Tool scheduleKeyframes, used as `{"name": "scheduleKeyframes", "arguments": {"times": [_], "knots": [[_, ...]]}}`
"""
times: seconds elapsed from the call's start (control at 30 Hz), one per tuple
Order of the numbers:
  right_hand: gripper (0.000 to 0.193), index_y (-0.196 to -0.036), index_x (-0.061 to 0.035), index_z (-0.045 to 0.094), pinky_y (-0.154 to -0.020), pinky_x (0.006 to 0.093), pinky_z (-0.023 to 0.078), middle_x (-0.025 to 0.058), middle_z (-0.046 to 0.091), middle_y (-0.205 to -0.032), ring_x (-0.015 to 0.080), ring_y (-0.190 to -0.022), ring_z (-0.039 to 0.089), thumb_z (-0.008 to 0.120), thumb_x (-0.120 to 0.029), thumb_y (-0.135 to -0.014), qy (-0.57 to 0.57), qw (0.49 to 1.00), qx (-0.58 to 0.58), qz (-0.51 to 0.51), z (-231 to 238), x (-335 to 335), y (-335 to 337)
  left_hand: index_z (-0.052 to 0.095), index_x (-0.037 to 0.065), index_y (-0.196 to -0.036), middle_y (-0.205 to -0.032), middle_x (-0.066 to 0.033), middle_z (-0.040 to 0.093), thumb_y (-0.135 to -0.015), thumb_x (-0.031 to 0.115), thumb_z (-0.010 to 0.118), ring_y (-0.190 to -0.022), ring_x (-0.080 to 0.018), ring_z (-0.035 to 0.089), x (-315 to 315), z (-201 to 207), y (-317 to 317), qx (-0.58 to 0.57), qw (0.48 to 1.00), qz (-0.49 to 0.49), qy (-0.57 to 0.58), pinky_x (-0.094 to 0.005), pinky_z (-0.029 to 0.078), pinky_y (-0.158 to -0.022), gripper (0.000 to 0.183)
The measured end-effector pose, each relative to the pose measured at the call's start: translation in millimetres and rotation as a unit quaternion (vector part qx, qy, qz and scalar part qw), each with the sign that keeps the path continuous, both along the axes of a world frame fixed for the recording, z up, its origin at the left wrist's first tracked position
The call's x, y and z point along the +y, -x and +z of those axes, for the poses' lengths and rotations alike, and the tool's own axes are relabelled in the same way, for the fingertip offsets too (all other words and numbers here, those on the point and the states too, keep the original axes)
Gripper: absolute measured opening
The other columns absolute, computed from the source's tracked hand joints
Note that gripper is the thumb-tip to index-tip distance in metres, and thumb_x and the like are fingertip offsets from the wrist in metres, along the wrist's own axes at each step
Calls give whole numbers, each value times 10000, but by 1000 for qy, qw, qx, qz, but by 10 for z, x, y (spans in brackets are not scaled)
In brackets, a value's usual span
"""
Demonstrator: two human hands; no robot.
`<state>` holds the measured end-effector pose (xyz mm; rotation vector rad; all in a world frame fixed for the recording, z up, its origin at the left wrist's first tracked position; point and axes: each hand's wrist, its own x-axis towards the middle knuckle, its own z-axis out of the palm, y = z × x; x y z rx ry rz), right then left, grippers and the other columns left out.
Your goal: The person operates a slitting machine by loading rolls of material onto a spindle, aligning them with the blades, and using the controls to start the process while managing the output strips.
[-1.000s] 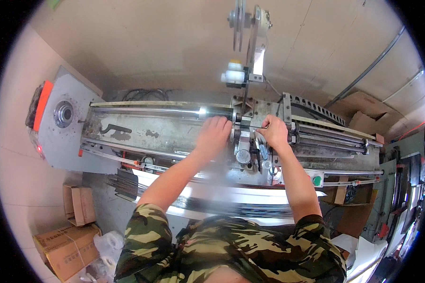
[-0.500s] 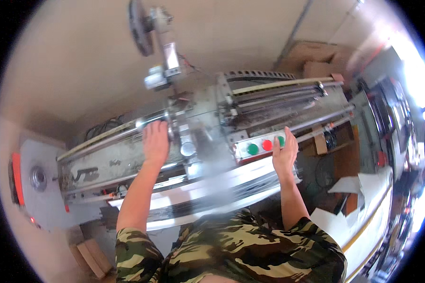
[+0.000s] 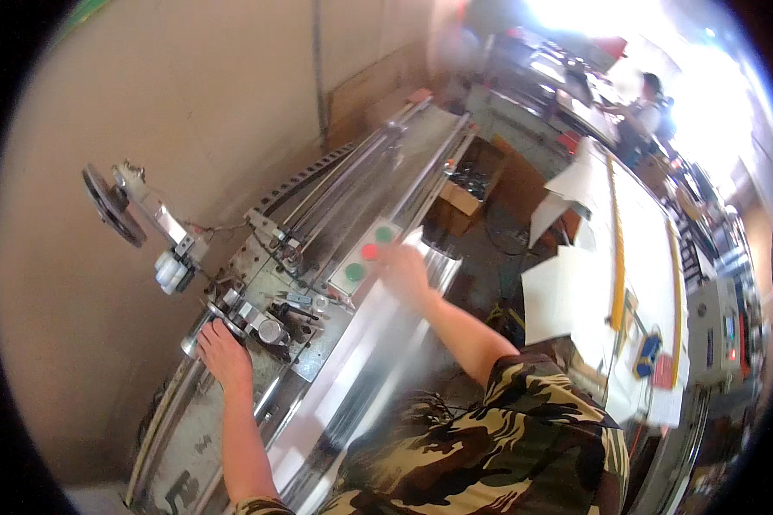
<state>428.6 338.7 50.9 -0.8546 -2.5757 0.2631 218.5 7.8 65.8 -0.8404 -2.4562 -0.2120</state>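
Note:
My left hand [image 3: 225,354] lies over a shiny metal cylinder [image 3: 194,340] at the left side of the machine's carriage [image 3: 270,275]. Its fingers are stretched out and slightly apart. By the carriage's front edge, my right hand [image 3: 404,273] is beside a pale button panel [image 3: 353,273] with two green buttons and a red one between them. Motion smears the right fingers, and whether they touch the panel cannot be seen. Long metal rails [image 3: 352,189] run away from the carriage, and a white strip [image 3: 343,365] lies along the machine's near side.
A dark disc [image 3: 112,206] stands on an arm above the carriage, near the wall. To the right is a white-covered table [image 3: 580,335] with yellow strips and a blue object [image 3: 648,354]. A cardboard box [image 3: 477,184] sits beyond the rails. Another person [image 3: 644,120] is farther back.
The view has swung to the right, bringing in the white table and another person. My right hand has shifted from the panel's far end toward its near edge. My left hand stays on the cylinder.

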Motion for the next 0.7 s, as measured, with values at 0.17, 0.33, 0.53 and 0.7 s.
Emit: {"name": "scheduleKeyframes", "arguments": {"times": [0.17, 0.33, 0.53, 0.7], "knots": [[173, -854, -113, 753, -840, 457, 474, 112, 699, -953, 331, -941, 631, 695, -274, -881, 83, 994, 73, 2, -303, -1331, -595, 518, 80, -1057, -1056, -96, 525, -878, 74, 571, -1025, -282, 540, -133, -12, -46, 0, 1000, -8, 21, -397, 439, -880, 186], [181, -841, -126, 757, -813, 439, 478, 83, 698, -919, 319, -913, 635, 698, -292, -882, 41, 999, -6, 28, -258, -2088, -997, 505, 72, -1093, -1095, -92, 508, -709, 124, 776, -1068, -291, 529, -202, -109, -53, -4, 1000, -20, 21, -415, 440, -909, 472], [152, -816, -129, 751, -734, 439, 500, 85, 683, -795, 303, -807, 650, 696, -261, -867, 20, 999, 25, 34, -217, -2303, -1062, 552, 60, -1041, -1062, -115, 529, -881, 82, 564, -1038, -307, 533, -451, -266, 91, 6, 998, -52, -23, -437, 432, -877, 162], [105, -859, -50, 748, -667, 376, 526, 134, 689, -788, 294, -729, 666, 718, -149, -841, 114, 984, 53, 126, 79, -2610, -1117, 618, 11, -1005, -1050, -195, 596, -894, 83, 556, -1044, -368, 566, -655, -291, 112, -72, 996, -47, -17, -494, 440, -911, 146]]}}
